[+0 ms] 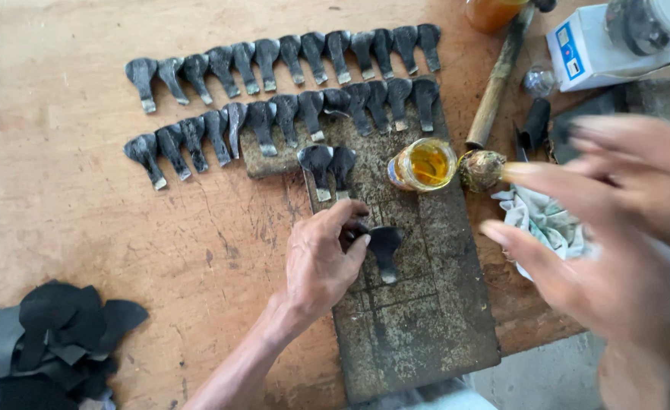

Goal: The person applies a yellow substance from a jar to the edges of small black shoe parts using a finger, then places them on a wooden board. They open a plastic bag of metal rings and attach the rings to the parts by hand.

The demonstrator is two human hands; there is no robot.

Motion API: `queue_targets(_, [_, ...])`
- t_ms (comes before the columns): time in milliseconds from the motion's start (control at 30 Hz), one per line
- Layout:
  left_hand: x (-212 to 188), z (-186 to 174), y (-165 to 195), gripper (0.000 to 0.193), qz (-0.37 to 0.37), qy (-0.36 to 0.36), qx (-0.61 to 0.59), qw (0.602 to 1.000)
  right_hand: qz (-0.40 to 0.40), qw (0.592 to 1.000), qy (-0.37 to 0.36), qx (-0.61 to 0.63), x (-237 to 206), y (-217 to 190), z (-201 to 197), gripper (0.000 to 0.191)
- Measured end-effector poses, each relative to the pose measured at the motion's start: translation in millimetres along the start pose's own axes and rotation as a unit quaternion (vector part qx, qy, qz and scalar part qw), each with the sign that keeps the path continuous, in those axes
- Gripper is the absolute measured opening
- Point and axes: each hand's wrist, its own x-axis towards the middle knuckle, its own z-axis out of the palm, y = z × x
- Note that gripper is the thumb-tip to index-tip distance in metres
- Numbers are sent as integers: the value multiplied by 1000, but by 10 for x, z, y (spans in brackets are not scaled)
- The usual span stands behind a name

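Worn brown wood makes up the workbench (84, 205), and a dark, stained work board (418, 319) lies on it under the hands. The left hand (321, 262) presses its fingertips down on the rounded head of a small black leather piece (384, 247), spoon-shaped with a narrow tail ending in a pale tip; the piece lies flat on the board, tail pointing toward the person, pinned rather than lifted. The right hand (616, 228) hangs to the right of that grip, fingers spread and holding nothing, though it is blurred and its exact pose is hard to read. Just beyond the pinned piece stand two finished-looking pieces (327, 165), and farther out two long rows of the same shapes (289, 83) fan across the wood. Up and to the right of the grip sits a small jar of amber glue (424, 163), with a stubby glue-caked brush (481, 168) touching its side and a crumpled rag (544, 220) below that. Far to the lower left is a heap of black leather offcuts (46, 342). The piece looks thin, light and limp, likely to curl or slide if pushed, and tacky where coated. The broad head seems the better place to hold it, leaving the slender tail free.
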Motion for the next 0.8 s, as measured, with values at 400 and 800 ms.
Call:
queue_targets(400, [15,50,-51,27,21,14,18,1000,-34,981,-178,62,-306,7,877,62])
queue_targets(800, [26,69,-55,22,5,7,67,998,-120,976,-179,-11,-306,45,905,51])
